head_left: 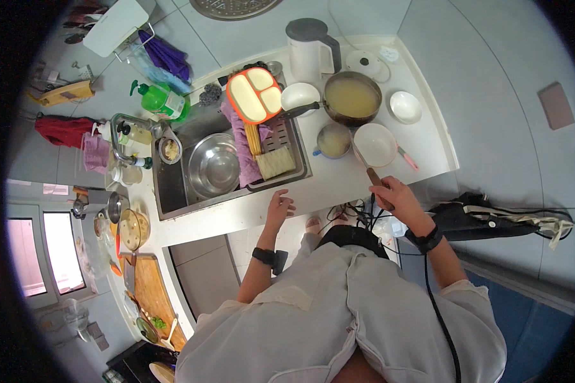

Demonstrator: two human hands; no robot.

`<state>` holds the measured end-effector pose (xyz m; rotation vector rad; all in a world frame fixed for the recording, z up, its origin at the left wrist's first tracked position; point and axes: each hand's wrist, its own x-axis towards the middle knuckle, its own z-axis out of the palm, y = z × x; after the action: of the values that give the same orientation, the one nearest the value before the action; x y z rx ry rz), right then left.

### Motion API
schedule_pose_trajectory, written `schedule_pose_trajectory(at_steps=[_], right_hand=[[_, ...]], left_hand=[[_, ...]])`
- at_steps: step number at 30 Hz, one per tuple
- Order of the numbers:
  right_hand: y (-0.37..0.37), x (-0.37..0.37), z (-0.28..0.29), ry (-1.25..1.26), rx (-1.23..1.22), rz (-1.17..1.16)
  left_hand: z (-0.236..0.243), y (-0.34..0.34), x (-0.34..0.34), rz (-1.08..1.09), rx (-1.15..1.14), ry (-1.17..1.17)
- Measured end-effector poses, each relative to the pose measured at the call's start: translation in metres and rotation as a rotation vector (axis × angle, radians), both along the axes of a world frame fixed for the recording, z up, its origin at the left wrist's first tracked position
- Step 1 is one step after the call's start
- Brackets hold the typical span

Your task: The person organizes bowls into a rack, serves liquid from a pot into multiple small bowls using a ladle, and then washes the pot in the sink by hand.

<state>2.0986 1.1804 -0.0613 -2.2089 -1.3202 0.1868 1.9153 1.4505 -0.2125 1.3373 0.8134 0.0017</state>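
Left hand (279, 209): fingers parted and loosely curled, gripping nothing, at the front edge of the table (326, 188). Right hand (395, 195): fingers closed round a brown wooden handle (374, 179), held just in front of a white pan (375, 145) with a pink grip; the utensil's far end cannot be made out. Cup (334, 155), blue-handled, left of the white pan: cloudy pale liquid (333, 138). Steel bowl (214, 167): in the sink (172, 199). Dark pan (352, 121), beyond the cup: yellowish liquid (353, 96). Small white bowl (406, 107): right of the dark pan. Divided tray (248, 100), orange-rimmed: above the sink.
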Motion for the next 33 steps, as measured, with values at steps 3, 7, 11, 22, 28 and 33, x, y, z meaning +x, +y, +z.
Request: schedule_pose_trajectory(at_steps=[3,7,11,22,28,33], right_hand=[[-0.009,0.003,0.001,-0.107,-0.027,0.088],[-0.015,0.008,0.015,-0.017,0.040,0.051],[-0.011,0.036,0.014,0.175,0.409,-0.196],[0.036,0.105,-0.002,0.007,0.320,-0.263],[0.045,0.112,-0.023,-0.117,0.260,-0.254],[0.044,0.116,-0.013,0.729,0.781,-0.504]], left_hand=[[0.000,0.000,0.003,-0.018,0.024,-0.001],[-0.006,0.003,-0.001,-0.036,0.086,0.008],[-0.008,0.003,-0.004,-0.047,0.135,0.017],[-0.060,0.007,-0.031,-0.178,0.607,-0.021],[-0.062,0.014,-0.023,-0.183,0.459,0.009],[-0.056,0.015,-0.023,-0.171,0.390,0.045]])
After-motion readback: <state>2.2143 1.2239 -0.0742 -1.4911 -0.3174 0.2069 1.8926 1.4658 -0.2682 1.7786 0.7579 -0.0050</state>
